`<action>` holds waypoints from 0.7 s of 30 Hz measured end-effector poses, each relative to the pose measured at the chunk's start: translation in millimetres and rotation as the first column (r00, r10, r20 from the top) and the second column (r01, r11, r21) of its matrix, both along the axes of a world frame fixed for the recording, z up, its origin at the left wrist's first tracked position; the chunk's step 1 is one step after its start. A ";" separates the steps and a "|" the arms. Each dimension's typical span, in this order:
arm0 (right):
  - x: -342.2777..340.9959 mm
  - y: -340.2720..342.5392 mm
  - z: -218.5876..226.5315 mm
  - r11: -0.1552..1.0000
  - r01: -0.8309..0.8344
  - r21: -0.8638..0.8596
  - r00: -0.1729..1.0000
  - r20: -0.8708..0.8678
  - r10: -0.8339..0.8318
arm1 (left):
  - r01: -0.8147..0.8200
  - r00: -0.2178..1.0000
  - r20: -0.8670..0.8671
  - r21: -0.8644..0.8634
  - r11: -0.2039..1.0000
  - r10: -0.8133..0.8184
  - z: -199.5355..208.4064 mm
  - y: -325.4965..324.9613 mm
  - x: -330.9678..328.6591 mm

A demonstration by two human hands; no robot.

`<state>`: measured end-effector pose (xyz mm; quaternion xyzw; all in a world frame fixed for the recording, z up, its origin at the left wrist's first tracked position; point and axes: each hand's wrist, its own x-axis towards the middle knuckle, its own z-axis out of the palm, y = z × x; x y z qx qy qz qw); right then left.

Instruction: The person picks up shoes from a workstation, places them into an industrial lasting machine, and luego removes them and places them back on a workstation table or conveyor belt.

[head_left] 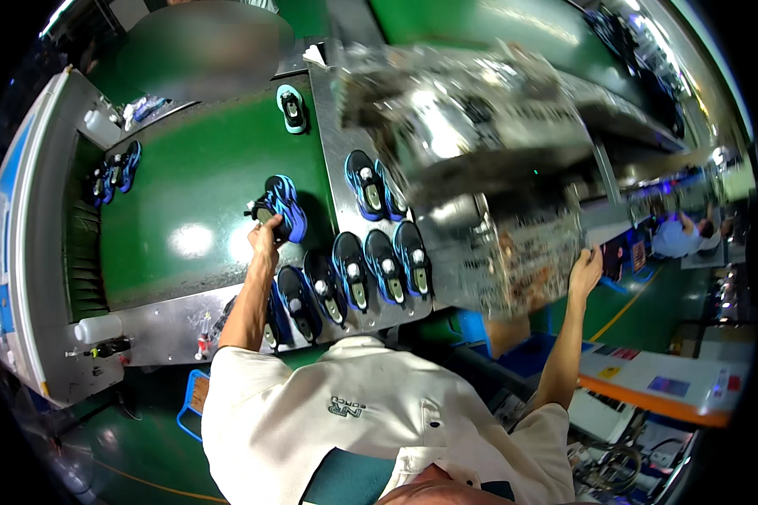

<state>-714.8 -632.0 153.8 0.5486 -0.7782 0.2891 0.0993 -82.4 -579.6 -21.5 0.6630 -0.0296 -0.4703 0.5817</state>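
Observation:
Over the green conveyor belt [168,244], my left hand [265,236] is closed on a black and blue sneaker [286,206]. Another dark shoe part shows beside its fingers; I cannot tell whether it belongs to a second shoe. On the right, my right hand [587,268] pinches the edge of a clear plastic bag [522,269] with dark print. Several more black and blue sneakers [351,269] stand in rows on the metal table edge [156,337], between my body and the belt. White wads and pale insole pieces show in their openings.
A light teal sneaker [292,109] lies on the belt's far part. More sneakers [125,171] are by the machine frame at the left. A blurred heap of clear plastic [472,109] hangs over the right. A white bottle [99,327] lies at the near left. Blue-framed stools stand below.

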 end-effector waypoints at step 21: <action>-33.1 25.3 -16.2 0.973 0.117 0.200 0.944 -0.326 -0.046 | 0.442 0.635 0.715 -0.026 0.897 -0.292 -124.1 -262.8 130.2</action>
